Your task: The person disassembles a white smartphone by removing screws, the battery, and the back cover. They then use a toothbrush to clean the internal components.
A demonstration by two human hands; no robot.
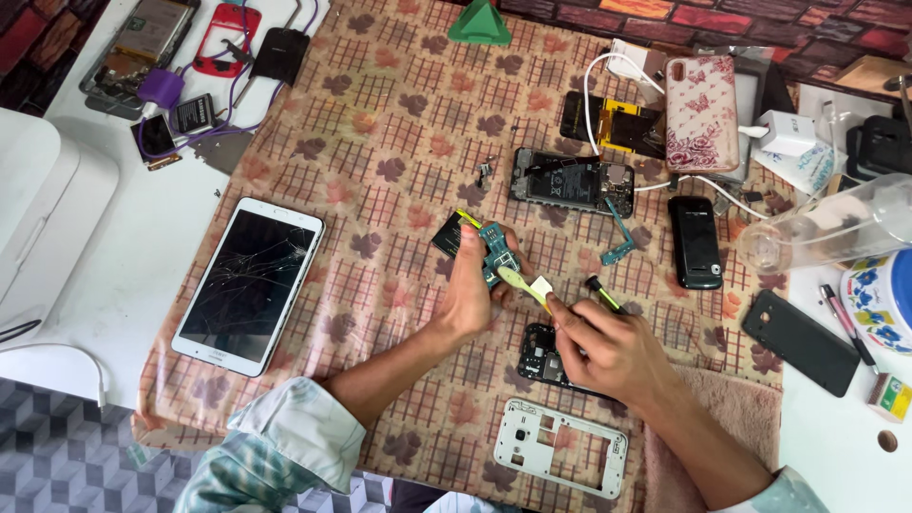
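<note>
While the work is viewed from above, the left hand [470, 285] is seen closed on a small green circuit board [496, 252], which is held just above the patterned cloth [380, 114] covering the tabletop [142, 247], near the middle of the scene. The right hand [608, 347] is closed on a yellow-green brush [518, 282], whose head is laid against the lower edge of the board. A slip could plausibly occur here: the board is pinched only at its side, so a firm stroke could twist it out of the fingers, and it could be dropped among the loose parts below. Delicate connectors could likewise be bent if the bristles were pressed too hard, though this is a judgement only. The board appears narrow and elongated, teal-green, with small pale contacts; finer detail cannot be made out. A dark flat part [448, 235] with a yellow strip is seen just behind it, whether held or lying on the cloth cannot be told. Under the right hand a black phone chassis [543, 356] lies, and nearer the viewer a white frame [560, 446]. Beyond the hands an opened phone [570, 180] is set, with a loose flex strip [617, 242] beside it and a black handset [694, 242] to the right. A cracked white tablet [249, 283] lies well apart on the left.
</note>
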